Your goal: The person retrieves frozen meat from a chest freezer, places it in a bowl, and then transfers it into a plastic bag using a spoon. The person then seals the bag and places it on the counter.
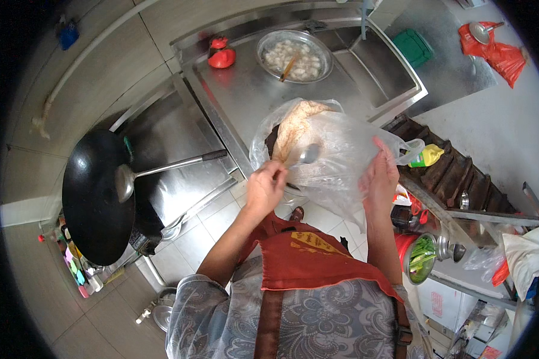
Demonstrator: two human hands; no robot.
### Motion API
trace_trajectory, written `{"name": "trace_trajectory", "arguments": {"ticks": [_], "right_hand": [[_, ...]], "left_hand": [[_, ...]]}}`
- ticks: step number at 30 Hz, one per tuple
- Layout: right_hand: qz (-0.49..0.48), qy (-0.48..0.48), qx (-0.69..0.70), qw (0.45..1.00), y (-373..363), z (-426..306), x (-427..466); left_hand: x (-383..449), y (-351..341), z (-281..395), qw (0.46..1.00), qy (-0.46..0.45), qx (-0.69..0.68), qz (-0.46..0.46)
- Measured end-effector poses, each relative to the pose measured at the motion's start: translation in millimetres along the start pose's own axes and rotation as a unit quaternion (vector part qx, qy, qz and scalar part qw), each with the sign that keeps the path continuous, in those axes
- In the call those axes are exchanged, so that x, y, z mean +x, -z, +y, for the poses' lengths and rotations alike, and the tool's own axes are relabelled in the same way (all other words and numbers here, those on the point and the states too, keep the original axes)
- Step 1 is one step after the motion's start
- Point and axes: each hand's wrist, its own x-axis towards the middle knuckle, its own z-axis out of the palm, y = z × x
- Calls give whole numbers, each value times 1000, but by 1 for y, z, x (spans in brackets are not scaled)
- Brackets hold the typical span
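A clear plastic bag (pixel 337 139) is spread in front of me at the steel counter's near edge. Inside it sits a tan, powder-dusted inner bag or wrapping (pixel 298 121); its contents are partly hidden by the plastic. My left hand (pixel 267 184) is closed at the bag's near left side, on what appears to be the handle of a metal spoon (pixel 310 153). The spoon's bowl shows over the pale contents. My right hand (pixel 380 175) grips the bag's right side near its loop handle. Something dark beneath the bag is mostly covered.
On the steel counter (pixel 238 98) stand a metal basin (pixel 328 67) of pale pieces in liquid and a red-topped container (pixel 221 58). A sink (pixel 377 67) adjoins it. Leftward are a black wok (pixel 94 202) and a ladle (pixel 161 168). Rightward, a yellow bottle (pixel 426 155) and greens (pixel 422 256).
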Motion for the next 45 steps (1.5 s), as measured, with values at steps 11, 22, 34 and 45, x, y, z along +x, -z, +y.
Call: {"name": "trace_trajectory", "arguments": {"ticks": [11, 22, 34, 45], "right_hand": [[-14, -21, -2, 1000, -7, -8, -4], [-35, -20, 31, 999, -7, -12, -11], [-1, 2, 71, 997, -1, -7, -19], [35, 77, 129, 988, 36, 14, -47]], "left_hand": [[15, -11, 11, 998, -32, 45, -4], [23, -15, -2, 981, 25, 182, -57], [21, -8, -14, 997, 6, 75, -4], [26, -7, -26, 987, 57, 130, -77]]}}
